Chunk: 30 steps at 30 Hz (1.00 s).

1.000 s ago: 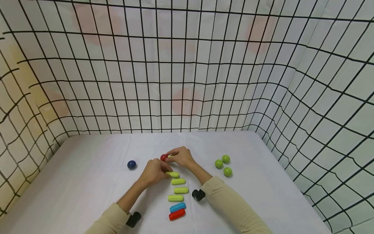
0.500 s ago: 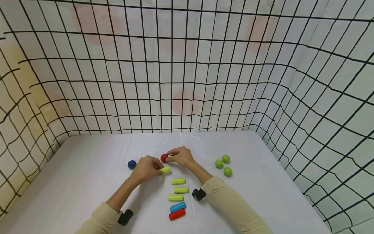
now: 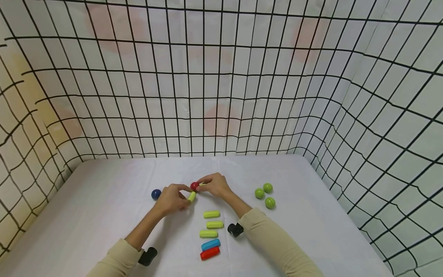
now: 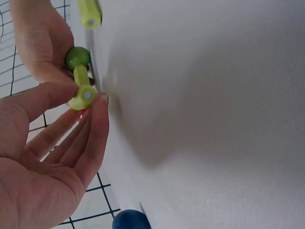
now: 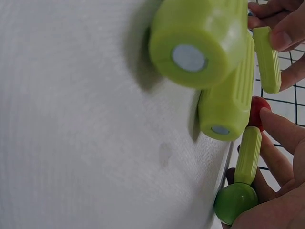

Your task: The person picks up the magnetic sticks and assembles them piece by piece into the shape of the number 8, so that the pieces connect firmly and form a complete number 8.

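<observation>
My left hand [image 3: 173, 198] pinches a yellow-green magnetic rod [image 5: 268, 59] between thumb and fingers. The rod is tilted, its far end close to a red ball [image 3: 194, 186]; I cannot tell if they touch. My right hand [image 3: 215, 185] holds that red ball, from which another yellow-green rod [image 5: 249, 155] runs to a green ball [image 5: 236, 202] by the palm. In the left wrist view the held rod's silver end faces the camera, and the green ball [image 4: 77, 57] shows behind it. Much of the joined piece is hidden by the right hand in the head view.
Nearer the body lie several loose rods: yellow-green ones [image 3: 214, 225], a blue one [image 3: 210, 244] and a red one [image 3: 209, 253]. A dark blue ball [image 3: 156, 194] sits just left of the left hand. Three green balls [image 3: 259, 193] are grouped right. Black netting [image 3: 214, 98] surrounds the white table.
My left hand has lifted a yellow-green rod from the top of the row, moved left and away from the body, and turned it toward the red ball. The right hand has stayed in place.
</observation>
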### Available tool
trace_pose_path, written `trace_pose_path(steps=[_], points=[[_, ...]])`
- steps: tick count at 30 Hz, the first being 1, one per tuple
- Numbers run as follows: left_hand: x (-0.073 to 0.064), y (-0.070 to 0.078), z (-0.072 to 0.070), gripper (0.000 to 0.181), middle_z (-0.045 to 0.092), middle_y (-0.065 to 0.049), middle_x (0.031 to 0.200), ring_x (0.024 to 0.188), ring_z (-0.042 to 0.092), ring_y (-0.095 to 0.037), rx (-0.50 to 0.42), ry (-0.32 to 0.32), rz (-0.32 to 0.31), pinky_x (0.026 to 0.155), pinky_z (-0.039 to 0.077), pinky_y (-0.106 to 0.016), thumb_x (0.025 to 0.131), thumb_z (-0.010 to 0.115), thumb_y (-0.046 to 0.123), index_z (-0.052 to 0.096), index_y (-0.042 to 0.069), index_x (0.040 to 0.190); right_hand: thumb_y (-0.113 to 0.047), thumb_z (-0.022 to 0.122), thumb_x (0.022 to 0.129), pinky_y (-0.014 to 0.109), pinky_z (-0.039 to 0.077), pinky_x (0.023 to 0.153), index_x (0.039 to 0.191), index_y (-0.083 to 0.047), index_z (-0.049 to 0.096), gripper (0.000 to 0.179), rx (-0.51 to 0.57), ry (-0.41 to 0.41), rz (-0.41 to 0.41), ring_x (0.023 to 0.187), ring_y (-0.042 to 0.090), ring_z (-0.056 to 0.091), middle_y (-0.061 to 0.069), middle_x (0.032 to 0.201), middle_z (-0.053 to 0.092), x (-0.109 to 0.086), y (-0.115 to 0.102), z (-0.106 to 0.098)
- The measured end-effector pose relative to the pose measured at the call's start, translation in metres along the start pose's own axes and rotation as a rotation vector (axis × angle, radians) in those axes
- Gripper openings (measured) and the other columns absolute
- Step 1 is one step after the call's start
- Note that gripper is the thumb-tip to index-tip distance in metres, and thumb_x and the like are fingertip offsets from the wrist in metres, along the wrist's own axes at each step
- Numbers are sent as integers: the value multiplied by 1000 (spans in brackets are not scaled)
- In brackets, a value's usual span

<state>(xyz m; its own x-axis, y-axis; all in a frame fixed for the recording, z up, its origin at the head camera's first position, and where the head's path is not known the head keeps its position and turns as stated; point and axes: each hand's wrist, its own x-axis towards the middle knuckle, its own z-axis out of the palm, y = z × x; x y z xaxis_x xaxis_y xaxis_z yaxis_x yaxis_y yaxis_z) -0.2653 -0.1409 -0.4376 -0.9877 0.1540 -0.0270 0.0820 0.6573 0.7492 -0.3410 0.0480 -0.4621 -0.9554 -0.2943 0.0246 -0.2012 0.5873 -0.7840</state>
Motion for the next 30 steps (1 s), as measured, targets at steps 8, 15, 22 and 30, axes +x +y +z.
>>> trace_pose_path(steps=[8, 15, 22, 30], points=[[0, -2, 4, 35, 74, -7, 72, 57, 68, -16, -78, -8, -45, 57, 54, -27, 82, 72, 3, 73, 7, 116, -29, 83, 83, 31, 51, 78, 104, -18, 81, 24, -25, -3, -5, 99, 18, 67, 4, 104, 79, 1, 2, 1], [2, -1, 6, 29, 72, -5, 69, 54, 65, -15, -55, 20, -84, 54, 51, -24, 83, 75, 9, 72, 5, 112, -30, 82, 84, 29, 51, 78, 105, -19, 81, 23, -38, 0, 7, 103, 18, 67, 3, 108, 78, 0, 1, 0], [5, 2, 8, 30, 74, -6, 76, 55, 65, -14, -84, 24, -126, 55, 53, -24, 82, 76, 9, 70, 3, 111, -29, 82, 84, 33, 52, 83, 104, -18, 81, 23, -30, 6, 2, 103, 18, 67, 4, 108, 78, 0, 0, 0], [7, 2, 13, 28, 73, -6, 73, 56, 65, -15, -82, 51, -136, 54, 50, -24, 81, 78, 10, 71, 4, 107, -29, 82, 84, 34, 52, 84, 104, -18, 81, 23, -30, 6, 8, 104, 19, 67, 3, 108, 78, 1, 1, 1]])
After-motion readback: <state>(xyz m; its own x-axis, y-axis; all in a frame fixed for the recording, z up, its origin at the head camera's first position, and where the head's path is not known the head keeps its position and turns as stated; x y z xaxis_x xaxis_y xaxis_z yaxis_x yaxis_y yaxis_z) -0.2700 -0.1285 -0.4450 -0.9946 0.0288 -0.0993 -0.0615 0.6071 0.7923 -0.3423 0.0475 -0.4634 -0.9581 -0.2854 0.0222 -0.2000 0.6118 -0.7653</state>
